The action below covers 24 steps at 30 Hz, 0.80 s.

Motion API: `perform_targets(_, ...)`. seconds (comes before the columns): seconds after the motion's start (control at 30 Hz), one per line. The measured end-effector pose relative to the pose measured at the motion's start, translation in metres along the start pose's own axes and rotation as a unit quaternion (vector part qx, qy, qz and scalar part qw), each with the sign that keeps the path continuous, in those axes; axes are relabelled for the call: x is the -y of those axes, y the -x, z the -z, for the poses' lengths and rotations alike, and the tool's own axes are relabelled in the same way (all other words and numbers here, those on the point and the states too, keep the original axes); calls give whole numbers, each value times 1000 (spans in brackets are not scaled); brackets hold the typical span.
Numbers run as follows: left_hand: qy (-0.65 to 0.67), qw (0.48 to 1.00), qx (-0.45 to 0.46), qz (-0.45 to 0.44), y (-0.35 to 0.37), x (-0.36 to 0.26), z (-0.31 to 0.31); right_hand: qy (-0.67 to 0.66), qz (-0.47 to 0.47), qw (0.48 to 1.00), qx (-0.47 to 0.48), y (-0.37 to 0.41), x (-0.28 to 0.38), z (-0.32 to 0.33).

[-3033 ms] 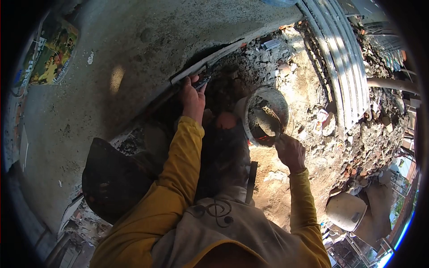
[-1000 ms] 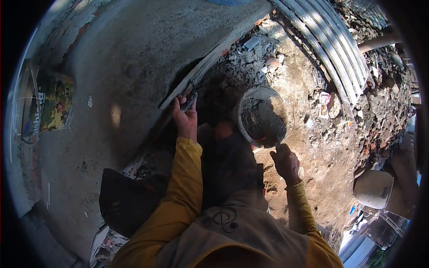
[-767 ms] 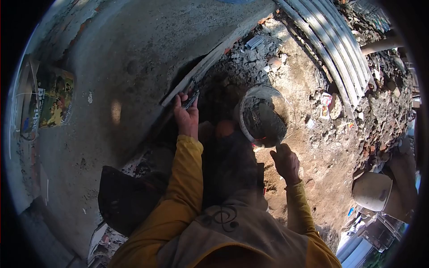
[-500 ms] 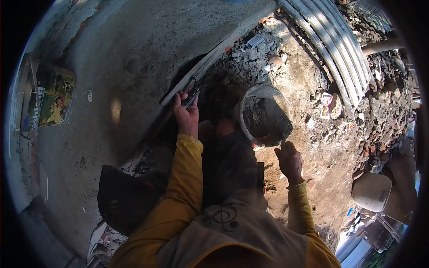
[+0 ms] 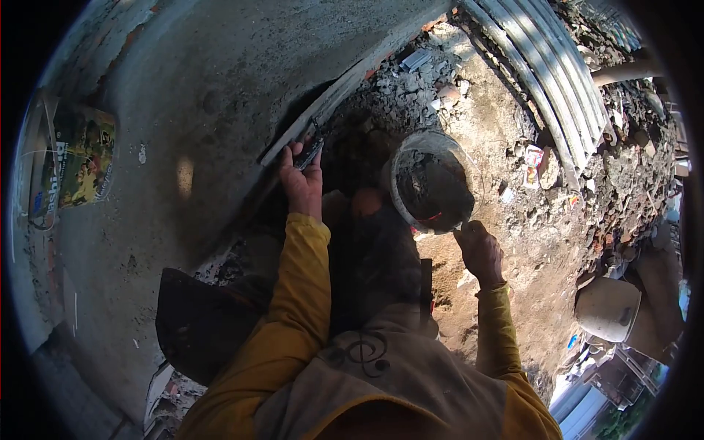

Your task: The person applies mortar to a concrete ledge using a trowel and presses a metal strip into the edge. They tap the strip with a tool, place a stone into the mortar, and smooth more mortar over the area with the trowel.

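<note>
My left hand (image 5: 302,189) is closed around the dark handle of a tool (image 5: 310,152), held against the lower edge of the grey plastered wall (image 5: 242,81). The rest of that tool is hard to make out in the shadow. To the right, my right hand (image 5: 480,255) grips a trowel (image 5: 451,196) at the near rim of a round bucket (image 5: 396,183). The trowel's blade lies inside the bucket, over dark grey wet mortar (image 5: 419,180). The bucket stands on the ground in front of my legs.
Corrugated sheeting (image 5: 546,73) lies at the upper right, beside broken rubble (image 5: 616,198). A pale container (image 5: 609,309) sits at the right. A printed bag (image 5: 84,158) is at the far left. A dark, curved object (image 5: 205,323) stands left of my legs.
My right hand has shifted slightly up and right at the bucket's rim, with the trowel blade turning in the mortar. My left hand stays at the wall edge.
</note>
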<state>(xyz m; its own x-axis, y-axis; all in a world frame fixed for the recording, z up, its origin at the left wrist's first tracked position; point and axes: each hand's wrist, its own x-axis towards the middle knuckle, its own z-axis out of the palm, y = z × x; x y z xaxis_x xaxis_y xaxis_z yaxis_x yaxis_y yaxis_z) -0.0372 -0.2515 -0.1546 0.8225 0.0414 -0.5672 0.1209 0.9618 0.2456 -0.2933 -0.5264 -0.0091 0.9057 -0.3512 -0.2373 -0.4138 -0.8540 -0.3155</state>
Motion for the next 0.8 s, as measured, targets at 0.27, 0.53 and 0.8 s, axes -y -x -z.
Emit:
perform_targets(0.27, 16, 1000, -5, 16, 2, 1, -3, 132, 23, 991, 10, -78, -15, -26)
perform_targets(0.53, 6, 1000, -21, -4, 6, 2, -10, 159, 135, 972, 109, -42, 18, 31)
perform_targets(0.8, 1, 1000, 8, 6, 4, 0, -5, 4, 244, 956, 165, -61, -22, -12)
